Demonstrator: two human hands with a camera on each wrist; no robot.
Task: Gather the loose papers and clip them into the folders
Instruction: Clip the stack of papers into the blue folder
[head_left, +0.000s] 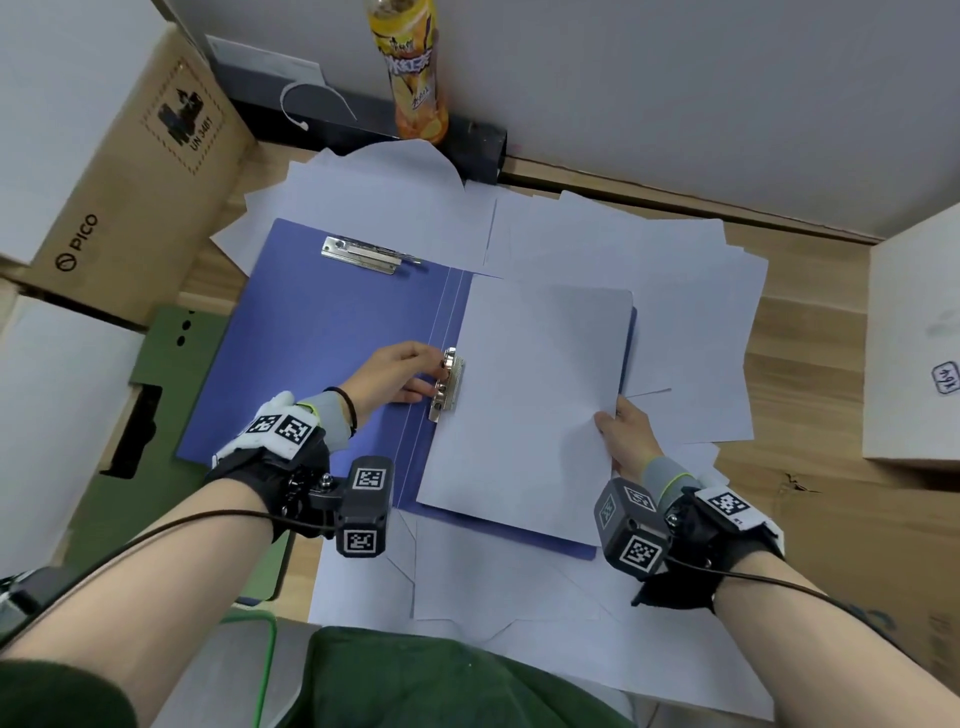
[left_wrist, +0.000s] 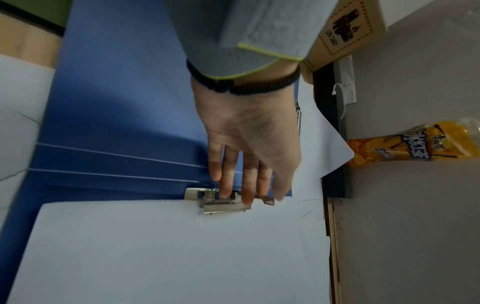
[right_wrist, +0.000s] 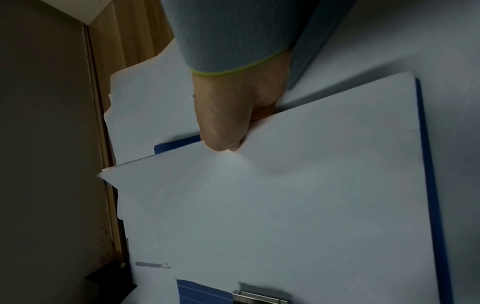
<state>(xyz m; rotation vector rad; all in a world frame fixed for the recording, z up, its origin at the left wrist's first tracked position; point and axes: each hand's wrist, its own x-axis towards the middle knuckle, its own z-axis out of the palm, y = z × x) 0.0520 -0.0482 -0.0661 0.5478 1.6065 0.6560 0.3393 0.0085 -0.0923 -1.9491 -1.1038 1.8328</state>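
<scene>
A blue folder (head_left: 311, 338) lies open on the wooden desk. A stack of white papers (head_left: 535, 395) lies on its right half. A metal spring clip (head_left: 449, 382) beside the spine sits at the stack's left edge. My left hand (head_left: 434, 374) reaches over the spine, and its straight fingertips (left_wrist: 246, 195) touch the clip (left_wrist: 223, 203). My right hand (head_left: 610, 423) pinches the stack's right edge, thumb on top, in the right wrist view (right_wrist: 223, 146) too. A second metal clip (head_left: 363, 254) sits at the top of the left cover. Loose sheets (head_left: 675, 270) lie spread under and around the folder.
An orange drink bottle (head_left: 415, 67) stands at the back by the wall. Cardboard boxes (head_left: 130, 171) crowd the left side, and another box (head_left: 914, 338) stands at the right. A green folder (head_left: 166, 353) lies under the blue one's left edge. More sheets (head_left: 519, 597) overhang the near desk edge.
</scene>
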